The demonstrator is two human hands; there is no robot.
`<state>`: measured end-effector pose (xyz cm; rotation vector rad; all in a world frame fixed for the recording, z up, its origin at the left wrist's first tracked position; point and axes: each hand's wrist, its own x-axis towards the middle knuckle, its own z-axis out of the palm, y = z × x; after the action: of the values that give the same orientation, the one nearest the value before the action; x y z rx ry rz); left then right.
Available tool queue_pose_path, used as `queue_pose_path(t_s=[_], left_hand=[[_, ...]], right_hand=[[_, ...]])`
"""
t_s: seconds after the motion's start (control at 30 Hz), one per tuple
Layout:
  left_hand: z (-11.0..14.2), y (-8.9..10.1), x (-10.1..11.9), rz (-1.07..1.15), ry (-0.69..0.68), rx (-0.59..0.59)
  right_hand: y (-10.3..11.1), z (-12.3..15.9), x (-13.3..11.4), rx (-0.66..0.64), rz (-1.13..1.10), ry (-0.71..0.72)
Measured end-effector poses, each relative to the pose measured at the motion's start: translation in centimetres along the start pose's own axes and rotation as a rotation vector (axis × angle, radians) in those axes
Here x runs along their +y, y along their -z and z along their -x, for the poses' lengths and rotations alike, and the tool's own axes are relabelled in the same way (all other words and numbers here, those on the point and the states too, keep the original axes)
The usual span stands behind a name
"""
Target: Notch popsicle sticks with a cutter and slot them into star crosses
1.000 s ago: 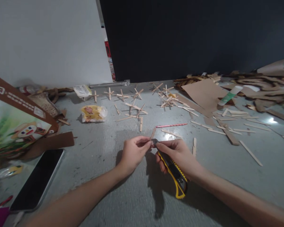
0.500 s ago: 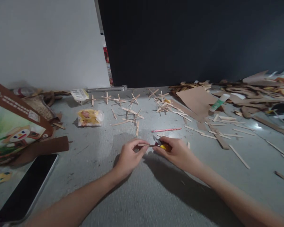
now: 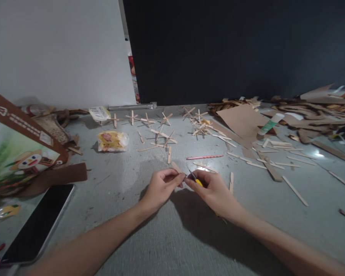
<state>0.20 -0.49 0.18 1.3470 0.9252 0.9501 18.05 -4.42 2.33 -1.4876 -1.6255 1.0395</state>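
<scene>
Between thumb and fingers, my left hand [image 3: 164, 187] pinches a wooden craft stick [image 3: 176, 167] that points up and away from me. My right hand [image 3: 212, 188] is closed on a yellow-handled utility knife [image 3: 198, 182], its thin blade [image 3: 190, 172] pointing up and to the left. The fingertips of both hands almost meet over the grey tabletop. Just beyond them lies a red striped pencil [image 3: 204, 157]. Several crossed-stick pieces [image 3: 162, 134] stand or lie farther back. The lower end of the held stick is hidden by my fingers.
On the left are a phone [image 3: 38, 224], a printed carton bag [image 3: 25, 153] and a yellow snack packet [image 3: 112, 142]. To the right lie loose craft sticks [image 3: 294, 191], a glue stick [image 3: 270, 124] and cardboard scraps [image 3: 238, 122]. A dark panel [image 3: 232, 50] rises behind.
The stick in my left hand has turned from roughly level to pointing away from me. The knife blade now shows as a thin edge. The whole view has shifted slightly.
</scene>
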Motion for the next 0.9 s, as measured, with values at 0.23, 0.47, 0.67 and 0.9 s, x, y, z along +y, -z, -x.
queue_pose_path(t_s=[0.23,0.47,0.67,0.9], left_hand=[[0.2,-0.3,-0.4,-0.025,-0.096,0.019],[0.0,0.0,-0.9,-0.174,-0.007,0.045],[0.1,-0.1,-0.8,-0.236,0.026,0.062],[0.3,-0.3,-0.7,-0.25,-0.008,-0.007]], right_hand=[[0.3,0.0,-0.1,-0.043,0.109,0.065],[1.9,0.7,0.1,0.051,0.257,0.156],[1.5,0.5,0.2,-0.007,0.337,0.173],[0.9,0.4,0.8,-0.003,0.377,0.175]])
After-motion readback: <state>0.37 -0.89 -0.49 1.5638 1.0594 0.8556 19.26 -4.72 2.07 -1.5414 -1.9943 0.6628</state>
